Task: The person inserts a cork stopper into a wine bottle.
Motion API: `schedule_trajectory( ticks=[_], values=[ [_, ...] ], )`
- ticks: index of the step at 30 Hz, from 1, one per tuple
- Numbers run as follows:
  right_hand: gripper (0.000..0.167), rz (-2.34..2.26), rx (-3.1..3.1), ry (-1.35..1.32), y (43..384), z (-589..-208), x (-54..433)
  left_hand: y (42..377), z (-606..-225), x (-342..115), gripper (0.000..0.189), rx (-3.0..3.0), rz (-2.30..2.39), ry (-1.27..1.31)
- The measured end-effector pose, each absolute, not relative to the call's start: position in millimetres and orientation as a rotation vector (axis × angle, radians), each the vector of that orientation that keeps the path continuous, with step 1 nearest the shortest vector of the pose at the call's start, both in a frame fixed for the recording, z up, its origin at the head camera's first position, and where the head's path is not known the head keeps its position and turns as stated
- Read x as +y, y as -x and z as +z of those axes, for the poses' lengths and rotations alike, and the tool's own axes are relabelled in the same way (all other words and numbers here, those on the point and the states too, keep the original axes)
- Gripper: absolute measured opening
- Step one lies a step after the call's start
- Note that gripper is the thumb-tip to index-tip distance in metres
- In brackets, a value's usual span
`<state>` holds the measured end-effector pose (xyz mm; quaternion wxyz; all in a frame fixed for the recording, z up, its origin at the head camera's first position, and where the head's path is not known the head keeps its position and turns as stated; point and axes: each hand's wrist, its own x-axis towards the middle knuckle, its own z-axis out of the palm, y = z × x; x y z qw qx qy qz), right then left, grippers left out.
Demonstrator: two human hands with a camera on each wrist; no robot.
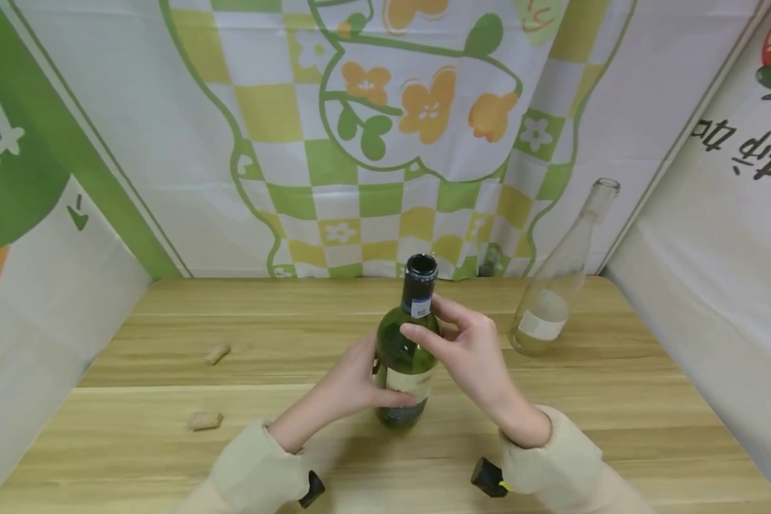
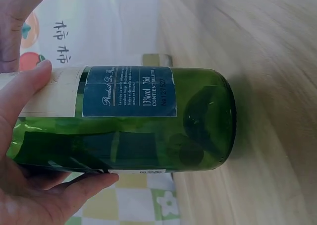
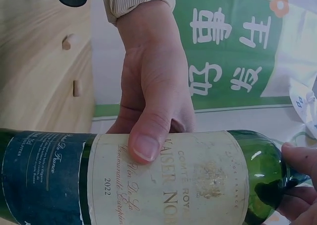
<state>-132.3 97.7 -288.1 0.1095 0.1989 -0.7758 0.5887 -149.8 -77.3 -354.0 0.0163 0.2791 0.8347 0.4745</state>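
A dark green wine bottle [image 1: 401,350], uncorked at its mouth, stands upright or nearly so between both hands. My left hand [image 1: 360,382] grips its body from the left, thumb lying across the cream label. My right hand [image 1: 472,353] holds it at the shoulder and lower neck, just under the dark neck foil. In the left wrist view the bottle [image 2: 208,121] shows a blue lower label and a bare glass base; whether that base touches the table cannot be told. The right wrist view shows my left hand [image 3: 153,81] around the labelled part and right fingertips [image 3: 299,160] by the shoulder.
A clear glass bottle [image 1: 546,307] with a white label stands at the back right. Two corks lie on the left of the wooden table [image 1: 135,457]: one farther back [image 1: 218,353], another cork [image 1: 204,421] nearer. Printed cloth walls [image 1: 424,214] enclose the back and sides.
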Motion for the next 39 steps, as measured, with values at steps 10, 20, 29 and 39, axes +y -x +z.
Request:
schedule_trajectory(
  ticks=[10,20,29,39],
  values=[
    [0.040,1.750,-2.282,-0.578,131.8,-298.4,93.9,148.0,-363.2,-83.4,0.079,2.591,1.471,-0.848],
    [0.042,1.691,-2.379,-0.579,135.0,-297.4,93.4,147.4,-369.7,-83.9,0.075,2.528,1.526,-0.859],
    [0.037,1.813,-2.331,-0.867,143.7,-302.3,91.8,147.3,-372.1,-84.4,0.076,2.518,1.526,-0.855],
    [0.036,1.929,-2.296,-0.948,146.4,-308.2,90.1,146.7,-363.0,-117.4,0.080,2.509,1.134,-0.950]
  ],
)
